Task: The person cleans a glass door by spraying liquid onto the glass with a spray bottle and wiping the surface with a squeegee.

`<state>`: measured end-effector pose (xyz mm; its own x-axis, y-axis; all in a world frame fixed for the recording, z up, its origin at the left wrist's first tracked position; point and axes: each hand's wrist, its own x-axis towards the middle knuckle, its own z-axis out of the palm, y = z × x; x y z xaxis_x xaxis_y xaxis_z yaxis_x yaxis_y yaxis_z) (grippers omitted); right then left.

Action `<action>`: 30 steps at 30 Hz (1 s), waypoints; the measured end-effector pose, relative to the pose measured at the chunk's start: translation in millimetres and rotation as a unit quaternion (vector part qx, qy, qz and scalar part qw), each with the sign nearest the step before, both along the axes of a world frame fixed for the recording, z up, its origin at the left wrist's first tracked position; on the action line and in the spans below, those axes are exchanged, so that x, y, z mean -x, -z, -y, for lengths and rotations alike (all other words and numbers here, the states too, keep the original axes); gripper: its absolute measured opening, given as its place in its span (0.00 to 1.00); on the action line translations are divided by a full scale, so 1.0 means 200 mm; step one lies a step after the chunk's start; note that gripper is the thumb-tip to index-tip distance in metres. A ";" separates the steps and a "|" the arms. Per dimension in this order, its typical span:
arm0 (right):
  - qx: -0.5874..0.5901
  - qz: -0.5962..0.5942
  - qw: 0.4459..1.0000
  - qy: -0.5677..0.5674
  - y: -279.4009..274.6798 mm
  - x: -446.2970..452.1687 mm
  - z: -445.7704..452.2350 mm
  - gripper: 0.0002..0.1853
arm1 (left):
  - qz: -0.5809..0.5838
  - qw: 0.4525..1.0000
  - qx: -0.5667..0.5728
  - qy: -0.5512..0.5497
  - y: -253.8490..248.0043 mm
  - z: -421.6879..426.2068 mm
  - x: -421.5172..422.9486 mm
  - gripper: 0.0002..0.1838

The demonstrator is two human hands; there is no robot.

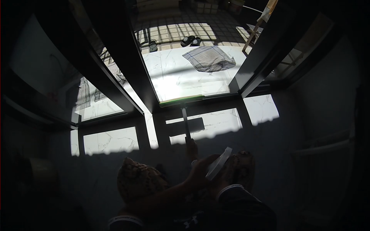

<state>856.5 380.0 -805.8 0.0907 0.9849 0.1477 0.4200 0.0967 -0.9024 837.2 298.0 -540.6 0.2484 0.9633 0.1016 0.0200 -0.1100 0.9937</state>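
Observation:
My right hand (191, 148) is closed around the handle of a squeegee (186, 121). It reaches forward, partly behind my other forearm. The squeegee's long green-edged head (182, 101) lies along the dark door sill, at the opening's left side. My left hand (202, 168) crosses over in front of my knees, closed on a pale translucent, long narrow object (219, 163) that tilts up to the right. Its exact kind is too dark to make out. Deep shade hides most of my fingers.
Dark door frames (119, 50) stand left and right of the opening. Outside, a checked cloth (210, 59) lies on white marble tile, with dark sandals (190, 41) beyond it. A wooden-legged stand (252, 36) is at the right. My patterned-clothed knees (140, 179) are close below.

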 end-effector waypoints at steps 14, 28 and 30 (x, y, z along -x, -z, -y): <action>-0.077 -0.028 0.995 0.055 -0.24 -0.16 -0.09 0.11 | -0.022 0.999 0.027 0.029 -0.04 0.00 0.00 0.18; -0.220 -0.106 0.963 0.112 -1.40 -0.45 -0.89 0.12 | 0.011 0.999 0.032 0.017 -0.04 -0.02 -0.04 0.22; -0.219 -0.094 0.966 0.102 -1.28 -0.45 -0.86 0.12 | 0.024 0.998 0.055 0.021 -0.03 -0.02 -0.03 0.21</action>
